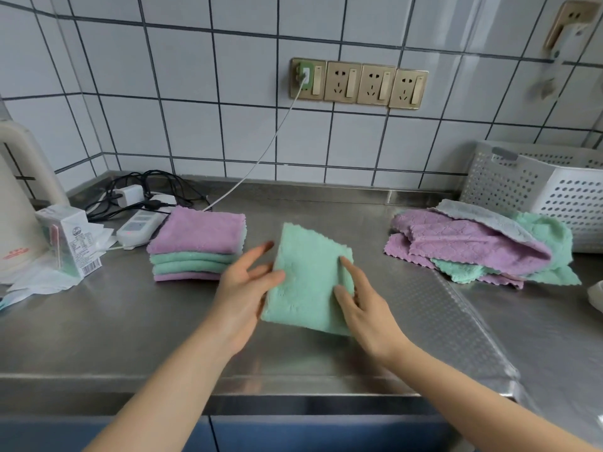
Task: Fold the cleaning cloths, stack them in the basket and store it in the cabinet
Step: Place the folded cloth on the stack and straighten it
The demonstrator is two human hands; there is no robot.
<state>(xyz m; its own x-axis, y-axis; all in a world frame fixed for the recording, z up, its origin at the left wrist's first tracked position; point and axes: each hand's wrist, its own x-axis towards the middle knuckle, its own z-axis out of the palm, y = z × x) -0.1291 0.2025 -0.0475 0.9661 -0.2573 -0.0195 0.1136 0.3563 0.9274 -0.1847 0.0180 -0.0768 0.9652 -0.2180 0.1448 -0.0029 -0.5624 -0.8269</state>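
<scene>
A folded green cloth lies in the middle of the steel counter. My left hand touches its left edge with straight fingers, the thumb on top of the cloth. My right hand presses flat on the cloth's right side. To the left stands a stack of folded cloths, purple on top, green and purple below. A heap of unfolded cloths, purple, green and grey, lies at the right. Behind that heap stands a white perforated basket.
At the left are a cream kettle, a small carton on crumpled paper, and a power strip with tangled cables. A white cable runs up to the wall sockets. Blue cabinet fronts show below the counter edge.
</scene>
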